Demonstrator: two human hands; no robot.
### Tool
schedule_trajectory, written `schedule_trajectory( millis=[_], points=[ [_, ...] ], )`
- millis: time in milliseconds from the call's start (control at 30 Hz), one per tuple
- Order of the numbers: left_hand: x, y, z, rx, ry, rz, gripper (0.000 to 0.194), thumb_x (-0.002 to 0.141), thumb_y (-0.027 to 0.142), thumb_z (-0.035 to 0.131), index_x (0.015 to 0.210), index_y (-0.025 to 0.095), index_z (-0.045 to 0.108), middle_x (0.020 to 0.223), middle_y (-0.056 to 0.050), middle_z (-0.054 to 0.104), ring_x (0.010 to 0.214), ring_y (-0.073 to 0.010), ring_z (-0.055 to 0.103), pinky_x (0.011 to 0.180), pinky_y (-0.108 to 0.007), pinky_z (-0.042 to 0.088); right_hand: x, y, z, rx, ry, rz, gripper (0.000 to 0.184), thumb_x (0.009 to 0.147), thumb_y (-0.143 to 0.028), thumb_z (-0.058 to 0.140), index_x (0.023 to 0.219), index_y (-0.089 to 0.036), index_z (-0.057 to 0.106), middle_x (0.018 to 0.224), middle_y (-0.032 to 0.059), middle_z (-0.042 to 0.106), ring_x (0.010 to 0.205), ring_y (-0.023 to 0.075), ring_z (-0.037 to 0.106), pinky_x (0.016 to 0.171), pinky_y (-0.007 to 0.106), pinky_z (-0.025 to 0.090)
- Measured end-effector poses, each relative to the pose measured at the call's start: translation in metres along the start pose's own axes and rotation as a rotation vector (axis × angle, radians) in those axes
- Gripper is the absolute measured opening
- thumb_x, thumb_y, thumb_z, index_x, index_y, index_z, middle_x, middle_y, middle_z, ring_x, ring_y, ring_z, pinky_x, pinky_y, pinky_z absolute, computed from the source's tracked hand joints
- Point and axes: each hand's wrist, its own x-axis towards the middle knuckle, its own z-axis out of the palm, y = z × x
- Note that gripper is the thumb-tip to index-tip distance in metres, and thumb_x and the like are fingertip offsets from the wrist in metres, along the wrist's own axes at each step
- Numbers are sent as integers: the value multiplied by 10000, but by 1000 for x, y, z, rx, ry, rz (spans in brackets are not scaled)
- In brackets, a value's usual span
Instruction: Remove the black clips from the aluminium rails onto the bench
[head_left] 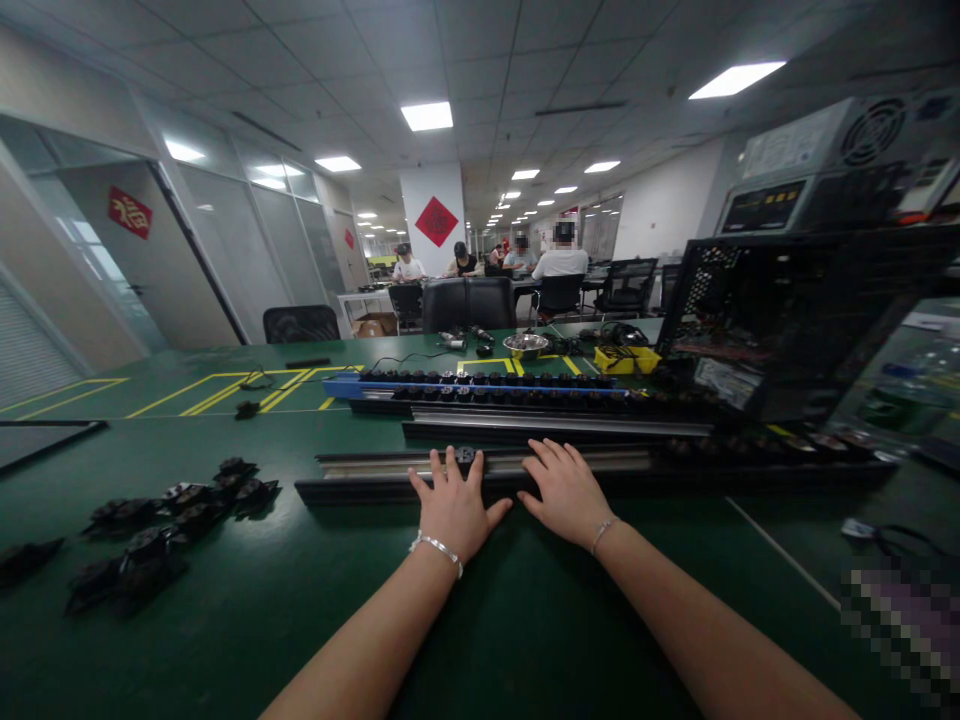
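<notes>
My left hand (452, 512) rests palm down with spread fingers across the near wall of a long black rail (360, 487). Its fingertips are around a small dark part (466, 456) sitting in the rail's channel; whether they touch it I cannot tell. My right hand (566, 495) lies on the same rail further right, fingers stretched out and close together, thumb pointing toward the left thumb. Neither hand grips anything. Several dark parts (697, 450) fill the rail's right end.
Loose black parts (196, 515) lie on the green table (247, 640) at left. Behind my rail are another rail (555, 424) and a blue strip (487, 387) along a row of parts. A metal bowl (526, 345), a yellow bin (628, 360) and an open computer case (787, 320) stand beyond.
</notes>
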Motion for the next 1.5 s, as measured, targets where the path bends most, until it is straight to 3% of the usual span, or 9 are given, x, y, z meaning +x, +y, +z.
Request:
schedule_trajectory(
  millis=[200, 800, 1067, 1500],
  points=[
    [1, -4, 0, 4, -5, -39, 787, 758, 745, 238, 1402, 299, 317, 1463, -201, 298, 1343, -451, 172, 955, -727, 133, 0, 0, 1, 6, 8, 1, 359, 787, -398, 555, 1075, -190, 603, 1348, 122, 477, 1266, 285, 367, 1051, 472, 239],
    [5, -20, -9, 13, -91, -180, 751, 781, 721, 196, 1389, 306, 344, 1444, -200, 335, 1324, -471, 205, 938, -734, 167, 0, -1, -1, 6, -11, 13, 344, 789, -415, 552, 1057, -206, 604, 1354, 109, 470, 1269, 281, 362, 1063, 489, 203],
    [6, -26, -19, -27, -184, -201, 719, 789, 699, 237, 1401, 328, 306, 1467, -179, 303, 1329, -463, 202, 928, -707, 244, 1, -1, -2, 6, -19, 16, 345, 792, -418, 550, 1061, -209, 604, 1356, 110, 467, 1275, 276, 352, 1063, 487, 203],
    [9, -35, -29, -28, -293, -270, 768, 768, 726, 197, 1420, 323, 254, 1497, -179, 225, 1339, -466, 162, 943, -715, 208, 1, -1, -3, 1, -38, 17, 362, 795, -426, 547, 1074, -202, 600, 1367, 112, 454, 1274, 282, 348, 1059, 487, 206]
  ],
)
